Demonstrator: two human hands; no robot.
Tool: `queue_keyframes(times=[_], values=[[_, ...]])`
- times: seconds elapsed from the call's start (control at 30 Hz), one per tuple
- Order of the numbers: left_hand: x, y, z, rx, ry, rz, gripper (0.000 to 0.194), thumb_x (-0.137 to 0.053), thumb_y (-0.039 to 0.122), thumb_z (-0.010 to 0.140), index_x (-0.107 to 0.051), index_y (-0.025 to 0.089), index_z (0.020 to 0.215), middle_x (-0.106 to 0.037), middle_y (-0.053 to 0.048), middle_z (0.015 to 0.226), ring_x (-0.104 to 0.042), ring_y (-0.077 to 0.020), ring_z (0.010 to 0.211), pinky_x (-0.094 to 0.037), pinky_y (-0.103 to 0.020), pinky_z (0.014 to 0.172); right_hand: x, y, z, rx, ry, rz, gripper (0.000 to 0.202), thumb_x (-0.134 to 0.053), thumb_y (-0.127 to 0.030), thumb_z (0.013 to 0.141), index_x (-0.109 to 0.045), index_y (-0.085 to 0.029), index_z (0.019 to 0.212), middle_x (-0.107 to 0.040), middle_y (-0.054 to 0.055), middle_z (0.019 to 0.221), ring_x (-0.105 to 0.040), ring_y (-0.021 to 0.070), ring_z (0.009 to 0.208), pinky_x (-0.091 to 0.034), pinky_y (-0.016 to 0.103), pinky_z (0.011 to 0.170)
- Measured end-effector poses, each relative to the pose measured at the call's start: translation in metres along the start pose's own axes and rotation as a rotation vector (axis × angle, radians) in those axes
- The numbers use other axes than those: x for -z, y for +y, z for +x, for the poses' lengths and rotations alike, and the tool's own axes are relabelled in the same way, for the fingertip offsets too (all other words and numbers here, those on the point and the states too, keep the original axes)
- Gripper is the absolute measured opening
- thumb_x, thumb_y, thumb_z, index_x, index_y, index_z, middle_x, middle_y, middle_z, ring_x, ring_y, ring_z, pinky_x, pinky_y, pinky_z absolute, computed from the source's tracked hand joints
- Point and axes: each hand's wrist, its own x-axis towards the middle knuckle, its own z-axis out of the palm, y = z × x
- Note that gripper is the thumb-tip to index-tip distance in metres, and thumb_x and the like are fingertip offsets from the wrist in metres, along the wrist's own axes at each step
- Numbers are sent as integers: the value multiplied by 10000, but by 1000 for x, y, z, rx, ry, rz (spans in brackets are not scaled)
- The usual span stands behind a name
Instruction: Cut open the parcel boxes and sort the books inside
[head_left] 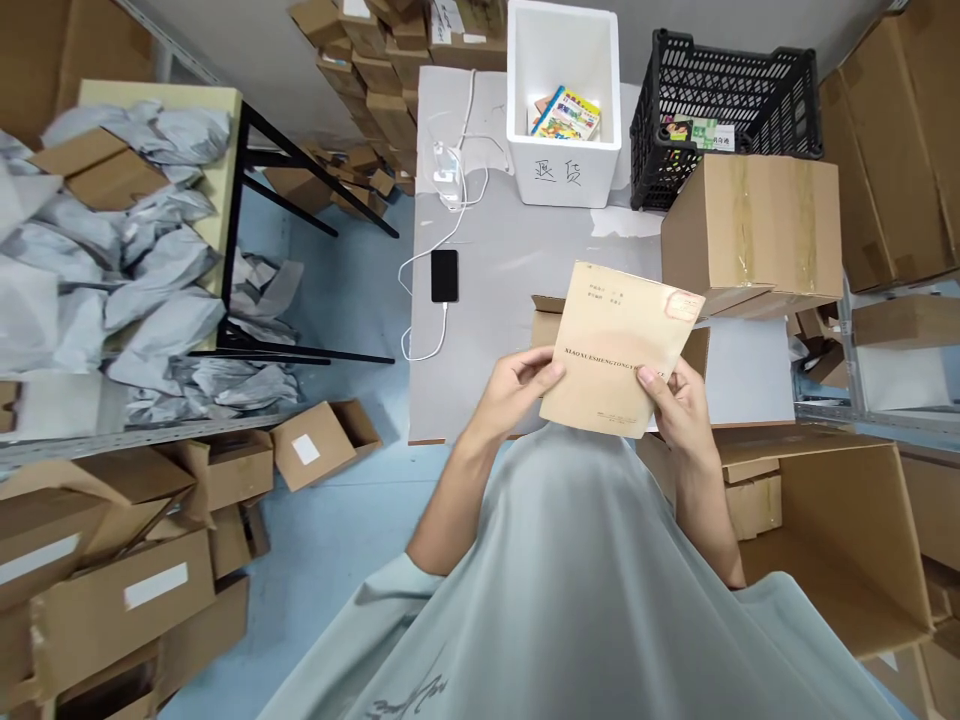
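Observation:
A thin tan booklet (607,345) is held up in front of me, slightly tilted. Printed Latin capitals run across its middle, and a red stamp marks its upper right corner. My left hand (519,388) pinches its left edge, thumb on top. At the lower right, my right hand (679,405) grips it the same way, with the thumb over the printed face. Behind the booklet, partly hidden, a cardboard box (547,322) rests on the grey table (502,250).
A phone (445,276) on a white cable lies at the left. Farther back stand a white foam box (564,178) and a black crate (651,150), both with books inside. A closed carton (772,220) sits right. Grey parcels (165,260) cover the left shelf; cartons (135,600) crowd the floor.

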Motion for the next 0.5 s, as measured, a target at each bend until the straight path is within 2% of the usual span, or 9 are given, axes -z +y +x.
queue_keyframes(times=[0.03,0.13,0.27,0.4,0.43,0.5], values=[[-2,0,0,24,-15,-16,618,-867,789,891,-917,191,1037,-847,-111,1004,-763,-278,922,-620,-366,805,0,2,0,-11,-3,1,529,-871,-710,938,-814,-264,1218,-884,106,1245,-836,334,1193,-714,496,1039],[-14,1,-8,-25,88,39,565,-854,765,919,-893,203,872,-785,-59,859,-684,-217,807,-555,-314,702,-1,12,5,-30,8,-10,543,-876,-718,930,-804,-261,1215,-886,104,1243,-830,336,1221,-698,519,1092],[-24,4,-17,-91,134,79,529,-851,741,939,-908,216,910,-791,-70,911,-679,-215,845,-532,-307,703,-3,25,13,-35,7,-33,571,-827,-724,965,-785,-254,1286,-867,126,1304,-830,334,1224,-700,536,1093],[-28,5,-16,-186,268,139,455,-849,689,968,-919,240,942,-782,-63,919,-655,-205,821,-502,-310,684,-11,21,5,182,270,-287,576,-831,-615,997,-743,-293,1466,-725,150,1587,-709,348,1458,-643,561,1191],[-30,5,-16,-212,312,160,429,-846,667,982,-921,246,948,-782,-60,924,-647,-200,807,-496,-312,679,-16,17,0,224,297,-332,545,-804,-583,1027,-736,-313,1496,-696,141,1626,-689,340,1485,-635,558,1206],[-36,2,-16,-268,377,208,367,-833,612,1016,-929,260,988,-799,-60,968,-659,-200,809,-519,-321,700,-27,9,-12,221,221,-318,500,-742,-555,1077,-725,-347,1532,-694,121,1635,-710,324,1457,-665,533,1164]])
